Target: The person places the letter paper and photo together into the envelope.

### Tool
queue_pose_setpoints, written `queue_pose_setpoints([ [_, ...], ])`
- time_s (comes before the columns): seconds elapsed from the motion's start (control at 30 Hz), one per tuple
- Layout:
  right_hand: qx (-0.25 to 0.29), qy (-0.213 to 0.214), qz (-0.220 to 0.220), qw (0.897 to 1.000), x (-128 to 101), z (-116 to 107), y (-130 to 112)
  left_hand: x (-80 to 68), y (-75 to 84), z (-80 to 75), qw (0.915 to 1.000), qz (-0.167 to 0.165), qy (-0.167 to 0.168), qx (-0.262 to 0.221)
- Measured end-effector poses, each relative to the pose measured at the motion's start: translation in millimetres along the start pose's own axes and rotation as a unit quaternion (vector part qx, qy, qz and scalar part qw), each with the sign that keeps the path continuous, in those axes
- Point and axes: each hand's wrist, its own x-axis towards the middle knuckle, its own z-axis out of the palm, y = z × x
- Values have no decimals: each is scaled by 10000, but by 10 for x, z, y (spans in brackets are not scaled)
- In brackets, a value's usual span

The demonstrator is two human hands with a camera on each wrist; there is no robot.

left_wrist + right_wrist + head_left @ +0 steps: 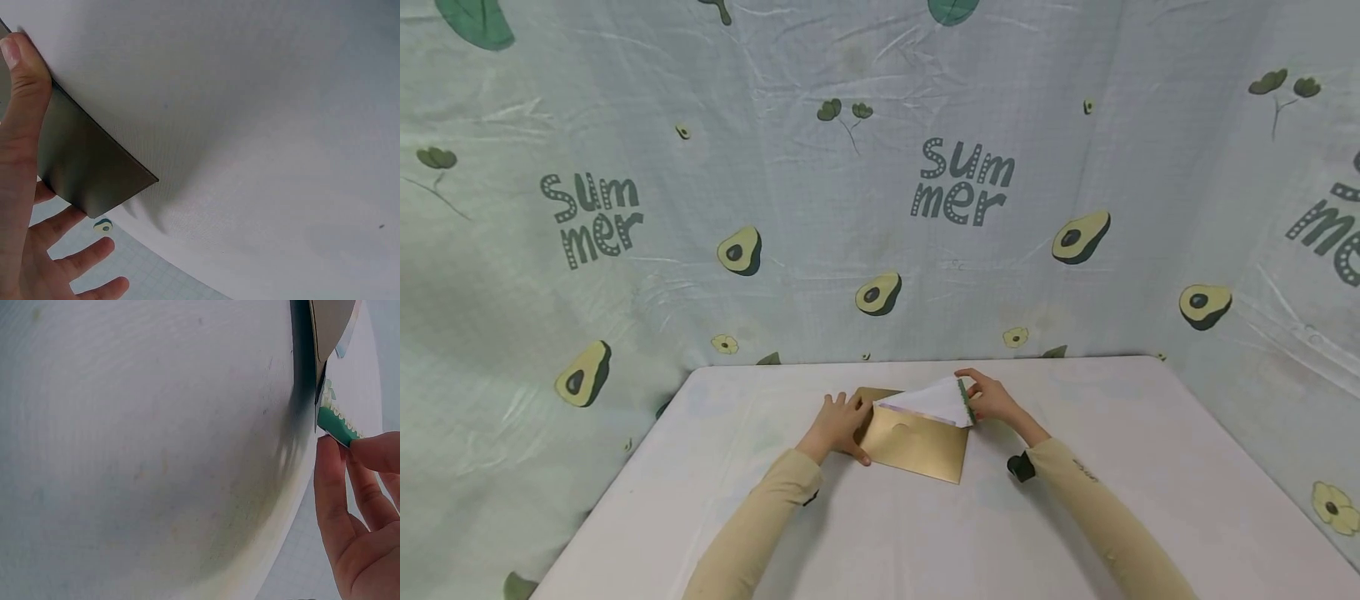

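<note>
A gold envelope (917,450) stands tilted over the table, its back flap part lifted behind. My left hand (837,427) grips its left side, thumb at the front lower edge and fingers reaching round behind, as the left wrist view shows on the envelope (87,156). A white card (934,402) with a green scalloped border sticks out of the envelope's top, its lower part hidden inside. By its right end my right hand (992,402) pinches the card; in the right wrist view the thumb and fingertips meet on the green border (337,427).
The white-covered table (925,542) carries the work near its far edge. Behind it hangs a pale cloth (805,292) printed with avocados and "summer" lettering, which continues along both sides. A black wrist strap (1021,467) shows at the right sleeve.
</note>
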Motion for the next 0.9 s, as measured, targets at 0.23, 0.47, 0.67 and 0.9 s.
queue_pose_setpoints([
  [0.23,87,-122,-205,9997,-1,20,-89,2,-3,-4,9998,35,168,32],
  [0.47,396,-229,76,9989,79,134,-137,14,-14,11,9998,66,181,12],
  [0.67,547,-100,293,9980,103,216,-190,22,-17,33,9997,57,230,55],
  [0.9,511,-123,188,9984,89,204,-163,18,-9,23,9999,31,126,-15],
])
